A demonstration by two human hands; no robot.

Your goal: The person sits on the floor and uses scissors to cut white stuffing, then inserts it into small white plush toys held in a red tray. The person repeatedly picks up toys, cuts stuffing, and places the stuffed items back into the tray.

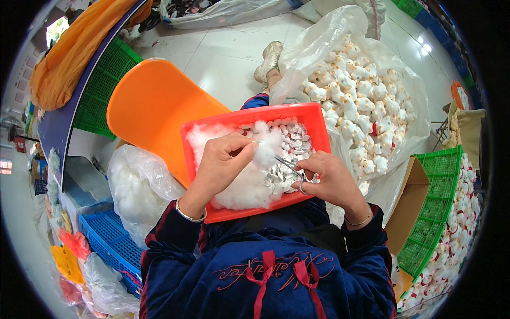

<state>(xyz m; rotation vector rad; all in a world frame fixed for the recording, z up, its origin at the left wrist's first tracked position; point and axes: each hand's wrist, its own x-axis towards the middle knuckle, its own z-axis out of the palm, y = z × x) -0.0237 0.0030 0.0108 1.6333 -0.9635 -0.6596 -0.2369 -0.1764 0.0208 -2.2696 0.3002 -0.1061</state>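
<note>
A red plastic tray rests on my lap, with fluffy white stuffing on its left and many small silvery-white pieces on its right. Above the stuffing my left hand is closed in a pinch, thumb against fingers. A small whitish thing shows at its fingertips, too small to name. My right hand grips ring-handled metal forceps, a finger ring showing by the thumb. Their tips point left toward the stuffing near my left hand and are partly hidden.
Right of the tray stands a clear plastic bag of small white plush toys. An orange chair-like panel lies to the left. Below it are a bag of stuffing and a blue basket. A green crate stands right.
</note>
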